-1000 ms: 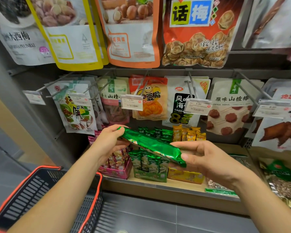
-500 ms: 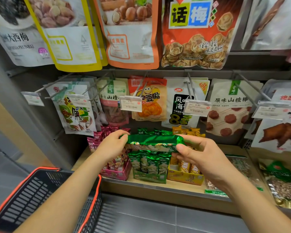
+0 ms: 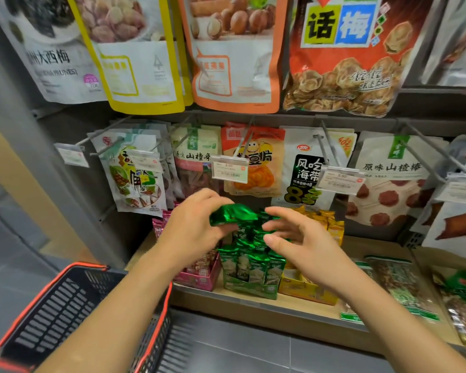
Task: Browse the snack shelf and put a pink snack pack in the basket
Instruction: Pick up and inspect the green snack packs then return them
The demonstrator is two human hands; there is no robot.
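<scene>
– Head view, largest item first: what fills the frame?

– Snack shelf (image 3: 301,305): a wooden ledge with two rows of hanging bags (image 3: 237,49) on pegs above it. At lower left is a black basket (image 3: 76,267) with a red rim, below the person's left forearm.

– And the hands?

– Left hand (image 3: 194,227): thumb and fingers pinch the left end of a crumpled green pack (image 3: 232,214), held above the green display box (image 3: 250,273). Right hand (image 3: 304,238): fingers spread and loosely bent, holding nothing, its fingertips just beside the pack's right end. Whether they touch it I cannot tell.

– Where is the pink snack?

– Pink packs (image 3: 159,227) stand in the pink display box (image 3: 199,279) on the ledge, just left of the green box and partly hidden behind the left hand and wrist. They are on the shelf, not in the basket. A yellow display box (image 3: 307,290) sits just right of the green one. Smallest: a price tag (image 3: 229,170) hangs from a peg above the hands.
</scene>
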